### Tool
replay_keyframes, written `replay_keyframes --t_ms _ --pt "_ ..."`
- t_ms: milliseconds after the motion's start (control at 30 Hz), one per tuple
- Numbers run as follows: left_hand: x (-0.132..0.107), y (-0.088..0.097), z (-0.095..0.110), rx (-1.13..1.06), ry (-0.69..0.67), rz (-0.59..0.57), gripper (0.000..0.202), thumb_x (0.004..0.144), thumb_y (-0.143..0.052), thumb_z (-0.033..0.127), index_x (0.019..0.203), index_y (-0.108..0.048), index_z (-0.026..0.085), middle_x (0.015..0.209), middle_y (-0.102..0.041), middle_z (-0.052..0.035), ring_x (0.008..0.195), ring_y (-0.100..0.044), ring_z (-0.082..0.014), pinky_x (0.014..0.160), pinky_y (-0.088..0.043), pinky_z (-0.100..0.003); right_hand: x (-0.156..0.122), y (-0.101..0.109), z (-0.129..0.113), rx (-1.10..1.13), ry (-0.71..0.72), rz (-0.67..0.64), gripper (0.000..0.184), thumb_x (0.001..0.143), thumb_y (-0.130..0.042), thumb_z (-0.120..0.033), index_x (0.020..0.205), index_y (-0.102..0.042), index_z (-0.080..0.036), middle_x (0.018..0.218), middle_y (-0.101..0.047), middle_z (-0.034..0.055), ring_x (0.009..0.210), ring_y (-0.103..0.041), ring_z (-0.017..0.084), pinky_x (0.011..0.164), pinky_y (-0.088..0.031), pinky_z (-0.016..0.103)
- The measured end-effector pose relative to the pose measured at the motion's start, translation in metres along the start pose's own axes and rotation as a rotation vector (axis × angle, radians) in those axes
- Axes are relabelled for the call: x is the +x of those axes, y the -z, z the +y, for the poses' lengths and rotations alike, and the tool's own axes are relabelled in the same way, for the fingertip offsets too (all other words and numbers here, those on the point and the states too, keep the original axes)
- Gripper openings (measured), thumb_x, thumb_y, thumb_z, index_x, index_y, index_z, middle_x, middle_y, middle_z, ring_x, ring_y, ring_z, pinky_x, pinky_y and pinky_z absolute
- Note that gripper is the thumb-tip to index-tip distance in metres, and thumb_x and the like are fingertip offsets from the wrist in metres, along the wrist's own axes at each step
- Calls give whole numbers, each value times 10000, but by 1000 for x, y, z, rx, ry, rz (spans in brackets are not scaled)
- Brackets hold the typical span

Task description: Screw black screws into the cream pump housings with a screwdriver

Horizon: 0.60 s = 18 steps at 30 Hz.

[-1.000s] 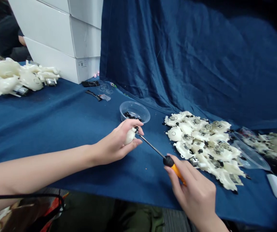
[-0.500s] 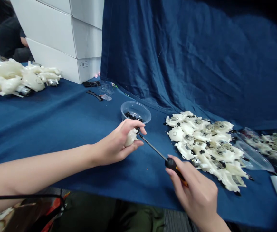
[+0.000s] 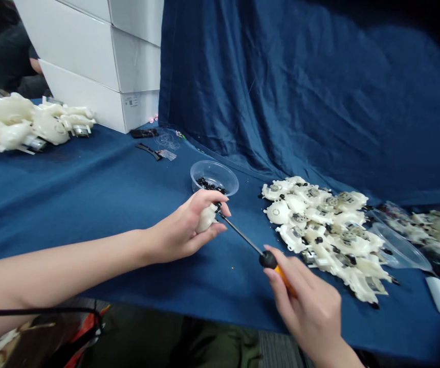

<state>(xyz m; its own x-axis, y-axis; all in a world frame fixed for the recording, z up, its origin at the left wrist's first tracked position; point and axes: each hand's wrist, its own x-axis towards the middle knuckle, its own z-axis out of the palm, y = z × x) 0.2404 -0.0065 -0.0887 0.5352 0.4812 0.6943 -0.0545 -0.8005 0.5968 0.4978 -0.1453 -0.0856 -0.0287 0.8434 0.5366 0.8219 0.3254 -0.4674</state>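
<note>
2 hands are gripping: my left hand closes around a cream plastic housing above the blue cloth-covered counter, my right hand clutches an orange-handled steel screwdriver with its tip at the housing, and a large heap of matching cream housings lies beside me.

Since half a second earlier, more of the orange screwdriver handle has been uncovered at 4 o'clock from its black collar, the grip of the right hand having been shifted slightly toward 9 o'clock.
</note>
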Motion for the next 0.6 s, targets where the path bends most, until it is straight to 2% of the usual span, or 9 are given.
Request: replay_keyframes --t_ms 67,133,200,233,300,367,467,533,600 --pt "1 2 2 8 -26 -8 493 963 -616 142 1389 -384 231 1162 -632 -90 970 -639 -146 894 -535 -297 1 1 -4 196 -171 -178 345 963 -630 -409 1163 -767 -163 700 -650 43 550 -572 89 544 -436 187" --pt "2 5 4 23 -78 -13 474 948 -631 138 1359 -415 234 1147 -641 -92 1063 -631 -184 985 -521 -362 5 6 -12 534 -533 -481 522 986 -533 -581 1123 -747 -125 577 -517 -9 408 -411 49 418 -302 176" --pt "3 5 5 18 -101 -19 489 943 -638 136 1363 -411 241 1157 -642 -99 1117 -623 -205 1025 -511 -399 10 12 -17 780 -818 -697 631 983 -464 -679 1140 -709 -119 578 -471 -39 365 -292 9 392 -213 158" --pt "3 4 5 -1 -87 -18 505 948 -635 138 1378 -392 243 1165 -640 -101 1095 -633 -197 997 -525 -382 11 14 -18 833 -866 -728 637 977 -467 -691 1163 -690 -124 612 -503 -35 367 -294 0 397 -222 151" --pt "3 2 3 -50 -35 -6 536 964 -624 147 1412 -345 241 1175 -637 -104 1039 -655 -173 919 -546 -327 10 14 -16 745 -785 -624 570 952 -561 -652 1189 -679 -147 701 -597 -2 417 -407 15 433 -322 147" --pt "3 1 0 -76 -9 10 550 970 -627 157 1424 -327 236 1170 -641 -104 1027 -665 -168 887 -548 -302 7 11 -10 485 -529 -371 461 903 -691 -545 1182 -711 -179 827 -692 46 554 -583 72 530 -460 170" --pt "2 3 -1 -30 -56 7 547 948 -648 141 1408 -366 236 1179 -641 -104 1100 -645 -195 996 -525 -375 0 4 -3 171 -123 -57 311 867 -754 -353 1144 -776 -214 992 -750 83 829 -716 157 727 -555 208" --pt "2 6 0 8 -95 -9 533 931 -657 122 1385 -403 238 1181 -644 -104 1147 -619 -217 1049 -498 -428 -2 4 -3 239 -136 -140 287 912 -703 -361 1135 -785 -200 871 -736 74 749 -698 141 667 -534 199" --pt "3 9 2 11 -145 -23 527 918 -665 113 1367 -420 240 1160 -656 -104 1170 -604 -233 1054 -496 -454 -2 7 -8 520 -436 -403 421 957 -624 -516 1119 -765 -154 640 -609 22 482 -527 69 463 -401 170"
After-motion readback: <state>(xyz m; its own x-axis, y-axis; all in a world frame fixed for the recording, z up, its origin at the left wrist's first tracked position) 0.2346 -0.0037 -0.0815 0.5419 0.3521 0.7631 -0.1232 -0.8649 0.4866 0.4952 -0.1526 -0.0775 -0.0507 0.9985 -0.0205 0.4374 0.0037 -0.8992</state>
